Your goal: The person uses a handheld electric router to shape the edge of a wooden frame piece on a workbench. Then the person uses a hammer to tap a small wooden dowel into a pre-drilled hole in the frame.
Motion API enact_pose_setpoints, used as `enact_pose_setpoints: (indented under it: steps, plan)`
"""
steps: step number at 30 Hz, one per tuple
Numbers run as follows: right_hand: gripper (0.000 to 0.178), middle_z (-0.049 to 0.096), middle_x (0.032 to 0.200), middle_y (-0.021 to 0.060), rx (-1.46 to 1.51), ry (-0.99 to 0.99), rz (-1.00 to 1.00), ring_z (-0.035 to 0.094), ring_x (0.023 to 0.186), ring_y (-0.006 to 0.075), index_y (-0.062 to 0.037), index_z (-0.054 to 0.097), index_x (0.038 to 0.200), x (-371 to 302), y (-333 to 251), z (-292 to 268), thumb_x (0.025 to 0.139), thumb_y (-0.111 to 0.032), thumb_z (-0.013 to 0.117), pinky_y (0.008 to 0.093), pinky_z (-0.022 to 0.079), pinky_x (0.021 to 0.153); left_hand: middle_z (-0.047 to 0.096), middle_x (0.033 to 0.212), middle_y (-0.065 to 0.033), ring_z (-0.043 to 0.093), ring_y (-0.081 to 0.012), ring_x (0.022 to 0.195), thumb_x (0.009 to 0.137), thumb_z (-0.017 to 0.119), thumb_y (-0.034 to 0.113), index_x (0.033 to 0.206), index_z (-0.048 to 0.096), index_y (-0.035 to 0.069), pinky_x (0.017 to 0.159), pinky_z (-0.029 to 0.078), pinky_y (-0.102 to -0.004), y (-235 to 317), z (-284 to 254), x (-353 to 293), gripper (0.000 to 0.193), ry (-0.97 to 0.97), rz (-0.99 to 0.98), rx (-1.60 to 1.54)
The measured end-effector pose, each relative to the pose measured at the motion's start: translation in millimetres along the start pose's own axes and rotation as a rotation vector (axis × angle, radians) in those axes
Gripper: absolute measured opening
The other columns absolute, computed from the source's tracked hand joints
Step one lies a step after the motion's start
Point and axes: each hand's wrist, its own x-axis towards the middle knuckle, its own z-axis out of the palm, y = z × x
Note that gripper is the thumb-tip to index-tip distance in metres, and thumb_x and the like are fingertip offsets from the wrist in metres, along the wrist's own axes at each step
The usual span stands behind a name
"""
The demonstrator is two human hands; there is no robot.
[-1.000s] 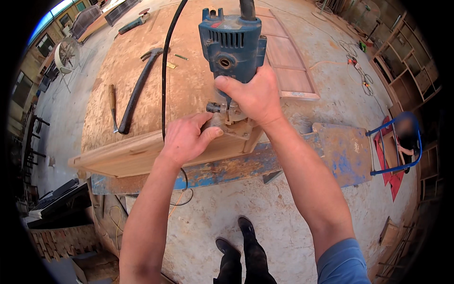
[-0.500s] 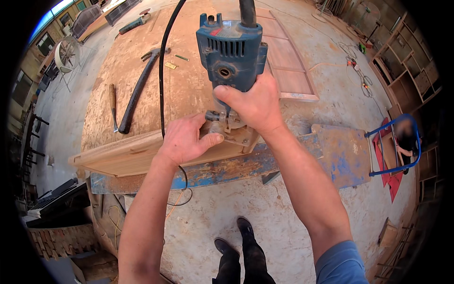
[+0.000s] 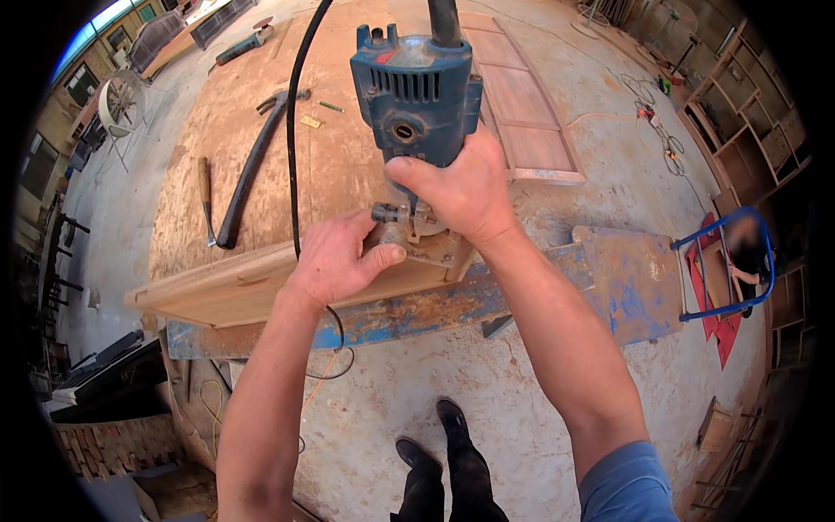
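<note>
A blue trim router (image 3: 414,100) stands upright on the near right corner of a wooden cabinet door or panel (image 3: 235,300). Round the router's lower body wraps my right hand (image 3: 463,184), its thumb across the front. My left hand (image 3: 335,257) holds the router's base (image 3: 430,245), its thumb stretched toward the clear plate and its fingertips partly hidden behind the base. The bit cannot be seen. A black cord (image 3: 293,148) passes behind my left wrist and hangs below the panel.
On the wooden worktop (image 3: 196,183) to the left lie a hammer (image 3: 252,174), a chisel (image 3: 206,200), a small brass hinge (image 3: 311,122) and a green pencil stub (image 3: 330,106). An angle grinder (image 3: 241,48) is at the far end. A framed panel (image 3: 526,104) lies beyond my right hand. Right, a person sits near a blue tubular frame (image 3: 765,252).
The router and both hands have shifted slightly left along the panel's edge. My grip looks the same, and the cord has swung a little left.
</note>
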Motion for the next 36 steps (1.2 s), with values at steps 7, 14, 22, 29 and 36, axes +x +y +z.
enact_pose_setpoints:
  steps: [7, 14, 22, 29, 36]
  plan:
    - [0.056, 0.072, 0.096, 0.0141, -0.017, 0.008, 0.006, 0.07, 0.086, 0.0258, -0.0004, 0.065, 0.105, 2, 3, 1, 0.063, -0.031, 0.088, 0.0375, 0.056, 0.081, 0.062, 0.078, -0.0219, 0.06, -0.046, 0.081, 0.083, 0.062, 0.071, 0.083, 0.063, 0.001, 0.068, 0.044, -0.0507, 0, 2, 0, 0.07, 0.019, -0.018, 0.007]
    - [0.055, 0.073, 0.094, 0.014, -0.017, 0.032, -0.038, 0.07, 0.084, 0.0261, -0.0007, 0.066, 0.104, 3, 3, 2, 0.063, -0.031, 0.088, 0.0374, 0.056, 0.079, 0.063, 0.08, -0.0227, 0.06, -0.0461, 0.082, 0.084, 0.065, 0.065, 0.084, 0.064, 0.001, 0.069, 0.044, -0.0511, 3, 0, 0, 0.064, 0.009, -0.035, -0.002]
    - [0.055, 0.073, 0.093, 0.0133, -0.002, 0.038, -0.077, 0.07, 0.083, 0.0253, -0.0006, 0.066, 0.104, 7, 7, 4, 0.064, -0.032, 0.089, 0.0368, 0.056, 0.078, 0.068, 0.085, -0.0213, 0.064, -0.0442, 0.086, 0.087, 0.067, 0.053, 0.092, 0.066, 0.002, 0.073, 0.049, -0.0513, 6, -1, 1, 0.052, 0.027, -0.032, -0.014]
    - [0.054, 0.073, 0.093, 0.0122, 0.047, 0.033, -0.095, 0.07, 0.083, 0.0232, -0.0005, 0.066, 0.104, 10, 11, 6, 0.065, -0.03, 0.089, 0.0359, 0.056, 0.078, 0.068, 0.085, -0.0213, 0.064, -0.0437, 0.086, 0.088, 0.066, 0.051, 0.094, 0.067, 0.003, 0.072, 0.049, -0.0516, 3, 2, 1, 0.048, 0.042, -0.02, -0.026]
    - [0.054, 0.074, 0.094, 0.0121, 0.032, 0.037, -0.08, 0.069, 0.083, 0.0221, 0.0005, 0.065, 0.105, 11, 10, 6, 0.065, -0.027, 0.089, 0.0355, 0.056, 0.079, 0.069, 0.097, -0.0205, 0.065, -0.0428, 0.093, 0.088, 0.067, 0.053, 0.111, 0.069, 0.002, 0.076, 0.05, -0.0476, 4, -1, 3, 0.056, -0.028, -0.077, -0.005]
